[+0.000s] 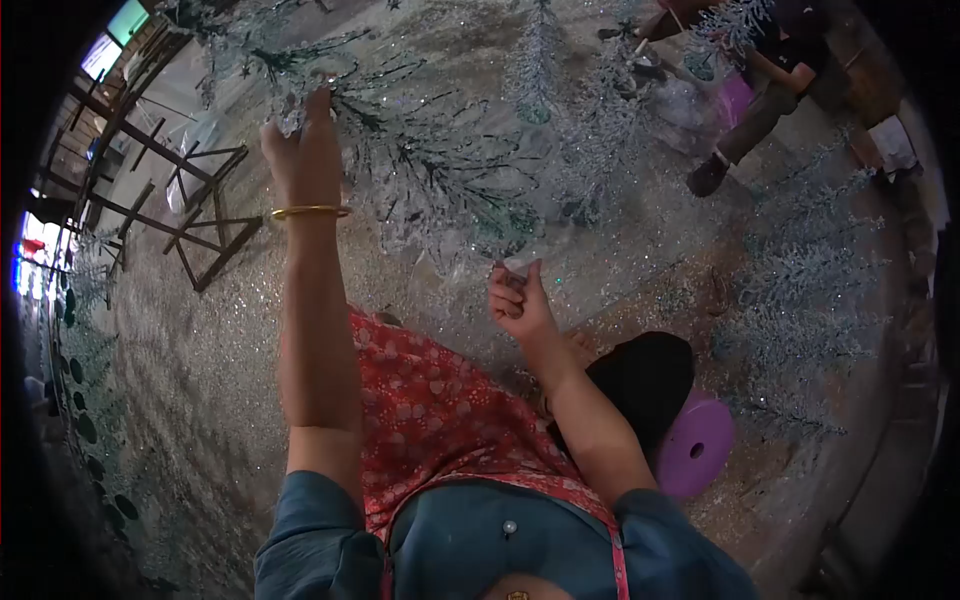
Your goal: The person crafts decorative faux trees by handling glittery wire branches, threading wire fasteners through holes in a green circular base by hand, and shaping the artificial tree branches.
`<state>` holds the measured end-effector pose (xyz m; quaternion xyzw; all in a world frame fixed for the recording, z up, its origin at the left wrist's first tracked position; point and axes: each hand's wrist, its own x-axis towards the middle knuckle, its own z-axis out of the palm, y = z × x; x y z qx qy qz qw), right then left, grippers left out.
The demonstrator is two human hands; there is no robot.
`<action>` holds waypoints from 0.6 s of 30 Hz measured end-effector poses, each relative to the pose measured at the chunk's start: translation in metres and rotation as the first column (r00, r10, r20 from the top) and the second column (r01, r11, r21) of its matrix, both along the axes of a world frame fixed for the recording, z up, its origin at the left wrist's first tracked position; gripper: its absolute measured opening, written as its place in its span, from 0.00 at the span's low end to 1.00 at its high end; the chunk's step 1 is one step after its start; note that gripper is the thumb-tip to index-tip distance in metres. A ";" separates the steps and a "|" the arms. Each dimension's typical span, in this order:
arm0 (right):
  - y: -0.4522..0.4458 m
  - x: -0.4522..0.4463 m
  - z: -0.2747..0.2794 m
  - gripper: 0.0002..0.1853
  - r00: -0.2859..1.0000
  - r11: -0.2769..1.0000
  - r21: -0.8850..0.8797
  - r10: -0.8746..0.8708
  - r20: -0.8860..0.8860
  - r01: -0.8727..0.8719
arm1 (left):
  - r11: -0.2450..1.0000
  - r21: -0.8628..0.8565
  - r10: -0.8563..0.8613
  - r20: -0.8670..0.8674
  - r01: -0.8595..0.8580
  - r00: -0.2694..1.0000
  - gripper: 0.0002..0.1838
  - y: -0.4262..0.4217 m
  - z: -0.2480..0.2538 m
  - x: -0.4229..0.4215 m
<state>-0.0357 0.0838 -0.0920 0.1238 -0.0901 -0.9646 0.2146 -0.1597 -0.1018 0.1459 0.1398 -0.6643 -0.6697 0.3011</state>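
Observation:
A branchy artificial tree [405,150] with glittery, frosted twigs lies in front of me, its greenish end pointing towards my right hand. My left hand [300,135], with a gold bangle at the wrist, reaches far forward to the tree's left part; its fingers are bent around something whitish and clear that I cannot make out. Nearer my body, my right hand [520,295] is closed, thumb and fingertips pinching a small pale, clear piece [519,268] just below the tree's greenish end.
Dark wooden frames [215,215] stand at the left. More frosted trees [800,290] lie at the right and others [535,70] at the top. A purple disc [697,448] is beside my right elbow. A person [770,100] sits at the upper right. Glitter covers the floor [200,380].

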 end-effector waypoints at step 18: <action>-0.052 -0.043 -0.007 0.12 0.896 -0.335 0.886 0.411 -0.170 0.321 | 0.601 -0.728 0.305 -0.174 -0.331 0.936 0.14 -0.035 -0.044 -0.036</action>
